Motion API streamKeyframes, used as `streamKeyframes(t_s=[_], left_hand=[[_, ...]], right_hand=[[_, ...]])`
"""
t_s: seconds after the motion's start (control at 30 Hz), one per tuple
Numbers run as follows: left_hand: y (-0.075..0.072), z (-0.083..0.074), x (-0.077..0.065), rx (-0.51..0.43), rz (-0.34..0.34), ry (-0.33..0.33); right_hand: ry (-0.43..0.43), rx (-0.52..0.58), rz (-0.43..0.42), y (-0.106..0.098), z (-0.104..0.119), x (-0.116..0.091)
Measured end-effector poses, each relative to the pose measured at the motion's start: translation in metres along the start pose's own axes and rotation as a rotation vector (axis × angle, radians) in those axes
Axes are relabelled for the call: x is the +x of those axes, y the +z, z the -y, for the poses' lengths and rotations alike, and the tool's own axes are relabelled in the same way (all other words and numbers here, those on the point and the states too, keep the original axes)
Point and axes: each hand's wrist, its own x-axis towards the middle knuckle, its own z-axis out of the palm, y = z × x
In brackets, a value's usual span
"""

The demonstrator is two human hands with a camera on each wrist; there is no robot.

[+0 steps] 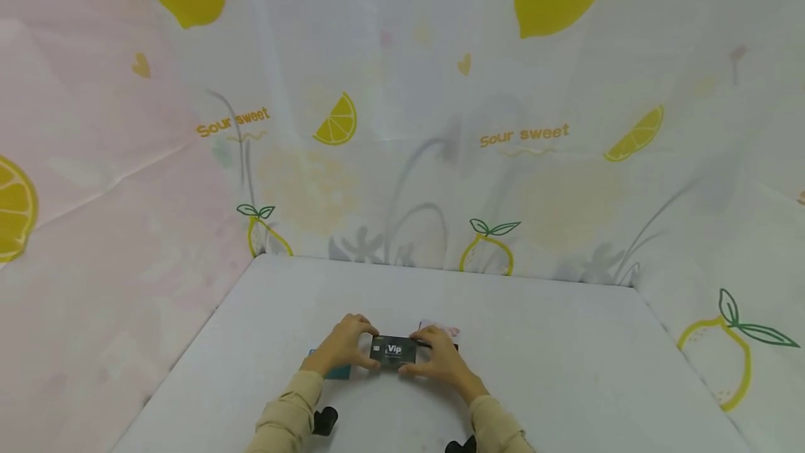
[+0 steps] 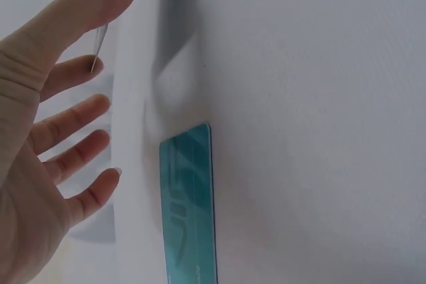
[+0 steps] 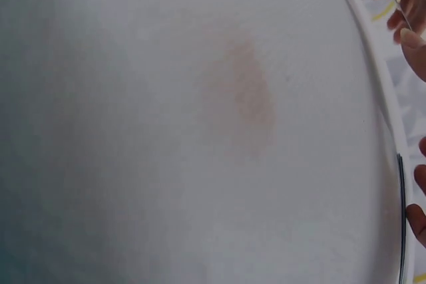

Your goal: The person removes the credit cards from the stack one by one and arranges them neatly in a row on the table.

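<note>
So there's a dark green, nearly black, rectangular plastic-looking card with white "Vip" lettering (image 1: 393, 351) held up low in the middle of the head view, and both hands are on it. The left hand (image 1: 348, 343) pinches its left end between thumb and index finger, and the right hand (image 1: 442, 358) does the same with the right end, thumbs along the bottom corners. From the left wrist cam you see that card nearly edge-on at upper left, and the left hand's other fingers are spread out, not wrapped around anything. Right wrist cam just catches a bit of the grip in its upper right corner. A shiny teal rectangular card (image 2: 188, 211) lies on the smooth white tabletop (image 1: 534, 341), bottom centre of the left wrist view; in the head view it's partly tucked behind the left forearm. Past the right hand, right of centre in the head view, there's a pink-and-white printed flat piece (image 1: 449, 331), mostly covered, so can't tell what it is. Beige long sleeves (image 1: 289, 407) run off the bottom edge.
</note>
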Motion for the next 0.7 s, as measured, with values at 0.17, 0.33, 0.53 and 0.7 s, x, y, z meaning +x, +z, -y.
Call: streamKeyframes(t_s=[0.17,0.33,0.53,0.7], left_hand=[[0.0,0.005,-0.004,0.018,0.008,-0.011],[-0.001,0.008,-0.009,0.046,0.01,-0.022],[-0.001,0.009,-0.015,0.044,0.005,-0.045],[0.001,0.012,-0.019,0.038,0.006,-0.075]], right_hand=[[0.014,-0.051,0.007,0.004,0.005,0.002],[0.01,-0.111,0.007,0.01,0.009,0.003],[0.023,-0.135,0.04,0.013,0.011,0.004],[0.058,-0.163,0.088,0.015,0.015,0.004]])
